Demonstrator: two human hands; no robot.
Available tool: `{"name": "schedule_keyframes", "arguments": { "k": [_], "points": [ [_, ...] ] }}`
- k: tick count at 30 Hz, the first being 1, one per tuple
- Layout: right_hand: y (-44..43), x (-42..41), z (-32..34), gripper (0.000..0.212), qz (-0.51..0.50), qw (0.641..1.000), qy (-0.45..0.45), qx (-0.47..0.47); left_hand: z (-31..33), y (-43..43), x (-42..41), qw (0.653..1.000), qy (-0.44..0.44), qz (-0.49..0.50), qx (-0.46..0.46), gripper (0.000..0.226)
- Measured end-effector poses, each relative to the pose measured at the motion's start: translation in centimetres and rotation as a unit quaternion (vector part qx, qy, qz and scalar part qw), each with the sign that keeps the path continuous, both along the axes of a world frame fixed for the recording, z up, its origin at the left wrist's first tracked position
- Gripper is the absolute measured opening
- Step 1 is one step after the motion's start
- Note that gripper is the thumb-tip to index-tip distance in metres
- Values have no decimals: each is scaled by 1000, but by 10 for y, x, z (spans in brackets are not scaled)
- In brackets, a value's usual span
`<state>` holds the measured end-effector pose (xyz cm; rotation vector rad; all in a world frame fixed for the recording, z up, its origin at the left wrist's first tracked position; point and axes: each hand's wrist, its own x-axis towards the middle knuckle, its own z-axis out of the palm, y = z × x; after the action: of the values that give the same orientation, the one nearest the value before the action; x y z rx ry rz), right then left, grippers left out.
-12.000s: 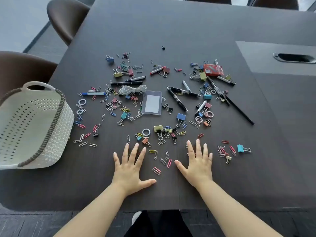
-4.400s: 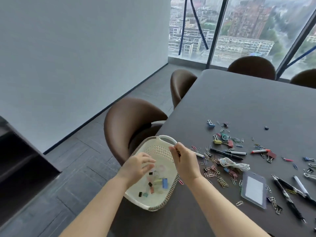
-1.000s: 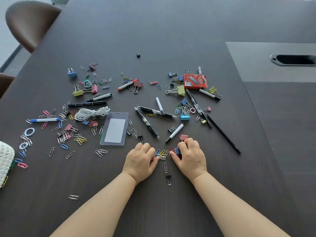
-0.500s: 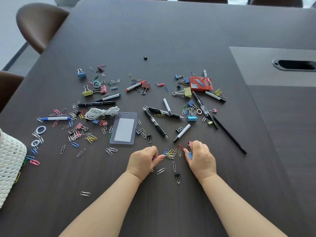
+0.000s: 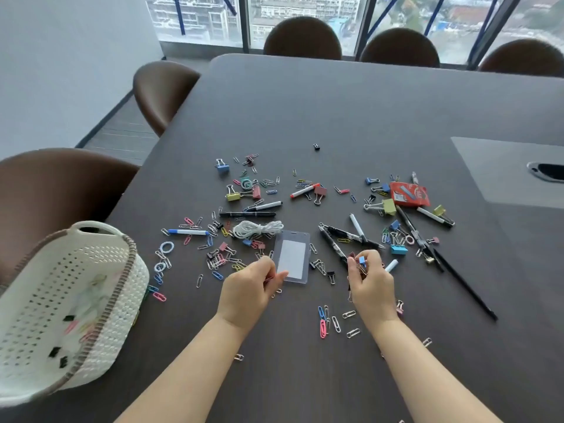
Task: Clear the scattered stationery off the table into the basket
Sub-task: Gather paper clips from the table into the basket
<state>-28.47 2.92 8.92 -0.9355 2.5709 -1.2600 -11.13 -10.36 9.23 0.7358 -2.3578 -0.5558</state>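
Over the worktop (image 5: pixel 335 117), left hand (image 5: pixel 247 288) and right hand (image 5: pixel 370 286) fingers pinch clips (image 5: pixel 362 261) — gathering. Next, likely: carry them to the basket (image 5: pixel 129 270).

The person's left hand (image 5: pixel 247 290) and right hand (image 5: pixel 370 290) are both bare. So are the two forearms (image 5: pixel 189 370), which run from the wrists to the lower edge of the view with skin showing along their whole visible length. The fingers (image 5: pixel 375 259) are slim and fairly short. Their nails look trimmed close, though the picture is too soft there to be sure.
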Motion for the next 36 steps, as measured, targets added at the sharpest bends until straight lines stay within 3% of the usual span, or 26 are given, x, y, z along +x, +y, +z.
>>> {"name": "schedule_keyframes", "arguments": {
  "k": [9, 11, 14, 17, 19, 21, 25, 33, 36],
  "points": [
    [-154, 141, 66, 15, 130, 988, -35, -80, 72, -106, 177, 979, -16, 202, -23, 35],
    [-183, 182, 75, 15, 178, 978, -57, -94, 69, -121, 214, 973, -66, 221, 28, 26],
    [-214, 224, 84, 15, 213, 968, -71, -114, 56, -134, 246, 956, -171, 141, 193, 43],
    [-229, 244, 89, 14, 226, 966, -54, -112, 48, -142, 267, 947, -166, 90, 259, 45],
    [-234, 251, 88, 14, 228, 966, -47, -111, 47, -146, 278, 959, -145, 97, 222, 28],
    [-236, 258, 86, 14, 233, 965, -42, -110, 48, -148, 286, 976, -122, 124, 129, 20],
    [-240, 279, 76, 15, 283, 955, -46, -80, 46, -150, 296, 985, -73, 154, -20, 33],
    [-259, 307, 55, 20, 370, 927, -5, 52, 46, -148, 316, 971, -100, 201, -85, 32],
    [-254, 302, 53, 34, 413, 900, 54, 130, 43, -145, 320, 968, -122, 198, -94, 31]
  ]
}}
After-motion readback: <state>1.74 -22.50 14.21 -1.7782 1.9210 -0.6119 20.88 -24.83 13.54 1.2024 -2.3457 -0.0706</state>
